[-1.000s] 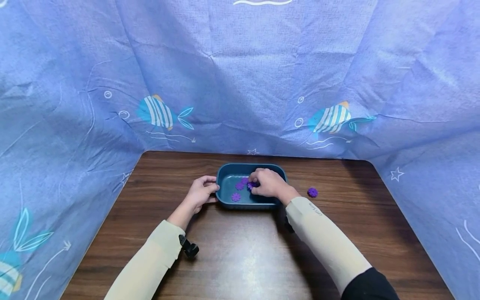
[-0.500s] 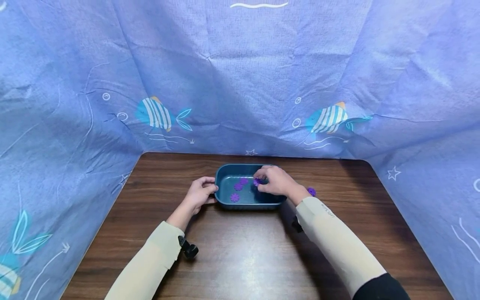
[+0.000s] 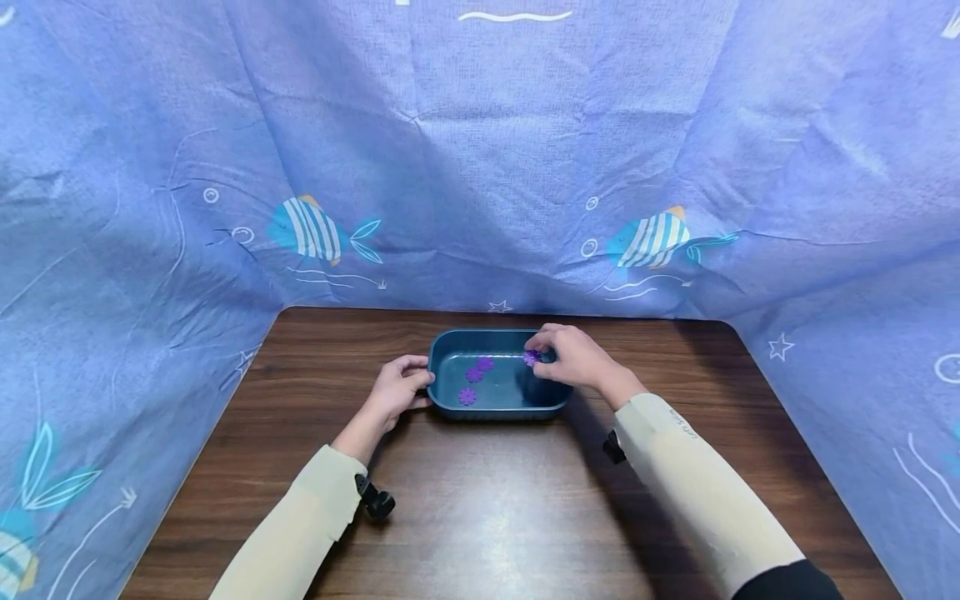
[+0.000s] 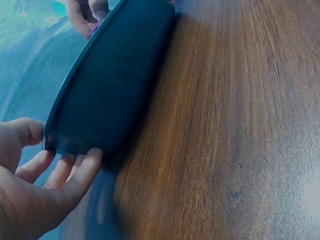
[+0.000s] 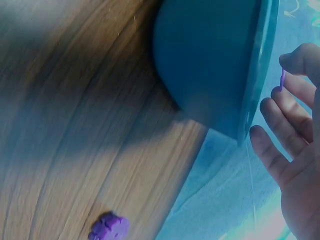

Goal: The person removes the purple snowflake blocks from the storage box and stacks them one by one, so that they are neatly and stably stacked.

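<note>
A dark teal rectangular tub (image 3: 498, 413) stands at the far middle of the table. My left hand (image 3: 395, 389) grips its left end; in the left wrist view the thumb lies at the rim and the fingers against the outer wall. My right hand (image 3: 573, 358) pinches a purple snowflake disc (image 3: 532, 357) between thumb and fingers, over the tub's right part. Edge-on, this thin disc (image 5: 282, 80) shows in the right wrist view. On the tub's floor lie a front disc (image 3: 467, 397) and two overlapping discs (image 3: 475, 376), all purple.
A purple cluster of joined discs (image 5: 110, 226) lies on the wooden table (image 3: 480, 500), right of the tub; the right arm hides it in the head view. A blue fish-print cloth (image 3: 480, 208) hangs behind and at both sides of the table.
The right hand has lifted the pinched disc off the tub floor and moved it right, toward the tub's right end. Its forearm now covers the cluster on the table. The left hand keeps its hold.
</note>
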The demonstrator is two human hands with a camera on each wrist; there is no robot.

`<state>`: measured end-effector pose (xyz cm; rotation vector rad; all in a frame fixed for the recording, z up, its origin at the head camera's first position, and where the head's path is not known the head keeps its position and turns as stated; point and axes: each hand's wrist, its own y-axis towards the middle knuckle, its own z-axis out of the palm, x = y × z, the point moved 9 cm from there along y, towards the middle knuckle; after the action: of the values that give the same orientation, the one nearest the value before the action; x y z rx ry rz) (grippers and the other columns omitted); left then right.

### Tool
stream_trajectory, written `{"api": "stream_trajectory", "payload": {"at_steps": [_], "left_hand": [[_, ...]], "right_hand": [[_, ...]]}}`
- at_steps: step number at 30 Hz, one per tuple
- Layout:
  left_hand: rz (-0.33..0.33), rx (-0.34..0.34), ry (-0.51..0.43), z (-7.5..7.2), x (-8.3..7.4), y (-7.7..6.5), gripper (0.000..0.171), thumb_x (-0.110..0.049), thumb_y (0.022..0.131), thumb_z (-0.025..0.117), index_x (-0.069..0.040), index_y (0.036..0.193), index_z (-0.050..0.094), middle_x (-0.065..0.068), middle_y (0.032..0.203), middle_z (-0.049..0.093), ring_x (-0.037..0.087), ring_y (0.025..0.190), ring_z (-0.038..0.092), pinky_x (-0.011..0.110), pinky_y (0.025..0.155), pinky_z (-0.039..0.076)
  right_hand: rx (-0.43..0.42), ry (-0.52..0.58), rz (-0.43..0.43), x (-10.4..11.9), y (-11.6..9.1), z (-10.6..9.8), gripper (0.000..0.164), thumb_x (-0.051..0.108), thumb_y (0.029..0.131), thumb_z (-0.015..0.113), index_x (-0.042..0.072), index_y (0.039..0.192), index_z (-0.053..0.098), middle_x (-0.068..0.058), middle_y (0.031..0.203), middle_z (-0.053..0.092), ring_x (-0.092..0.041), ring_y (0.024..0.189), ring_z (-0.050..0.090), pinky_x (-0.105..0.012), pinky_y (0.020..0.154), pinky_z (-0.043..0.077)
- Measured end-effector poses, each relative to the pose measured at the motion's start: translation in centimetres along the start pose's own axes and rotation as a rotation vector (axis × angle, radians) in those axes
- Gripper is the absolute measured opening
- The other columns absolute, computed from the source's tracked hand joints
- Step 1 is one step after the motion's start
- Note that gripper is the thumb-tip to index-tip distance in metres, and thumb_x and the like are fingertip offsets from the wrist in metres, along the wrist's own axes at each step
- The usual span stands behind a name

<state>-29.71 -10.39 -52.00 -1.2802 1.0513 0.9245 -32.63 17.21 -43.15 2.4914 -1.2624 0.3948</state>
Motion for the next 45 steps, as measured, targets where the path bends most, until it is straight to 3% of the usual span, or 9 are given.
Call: {"api": "stream_trajectory", "payload": {"at_steps": [13, 22, 45], "left_hand": [[0.008, 0.019, -0.005, 0.0, 0.0, -0.1, 0.042, -0.003, 0.098, 0.062, 0.006, 0.138, 0.054, 0.027, 0.129, 0.061, 0.025, 0.102, 0.067, 0.044, 0.083, 0.064], [0.003, 0.028, -0.006, 0.0, 0.1, 0.0, 0.043, -0.004, 0.098, 0.062, 0.006, 0.139, 0.053, 0.028, 0.131, 0.06, 0.028, 0.103, 0.068, 0.045, 0.084, 0.064], [0.009, 0.04, -0.015, 0.0, 0.3, 0.2, 0.044, -0.005, 0.099, 0.063, 0.005, 0.14, 0.052, 0.029, 0.133, 0.058, 0.03, 0.105, 0.068, 0.042, 0.082, 0.064]], "right_hand": [[-0.063, -0.022, 0.029, -1.7, -2.0, -2.3, 0.027, 0.024, 0.084, 0.081, 0.012, 0.108, 0.078, 0.0, 0.101, 0.073, -0.016, 0.09, 0.068, -0.035, 0.08, 0.058], [-0.103, 0.023, 0.061, -3.4, -3.8, -3.0, 0.024, 0.021, 0.085, 0.08, 0.012, 0.107, 0.078, 0.0, 0.099, 0.073, -0.018, 0.088, 0.069, -0.037, 0.077, 0.06], [-0.139, 0.02, 0.212, -10.0, -9.3, -2.7, 0.026, 0.013, 0.087, 0.077, 0.004, 0.111, 0.076, -0.009, 0.102, 0.073, -0.025, 0.09, 0.07, -0.039, 0.076, 0.059]]}}
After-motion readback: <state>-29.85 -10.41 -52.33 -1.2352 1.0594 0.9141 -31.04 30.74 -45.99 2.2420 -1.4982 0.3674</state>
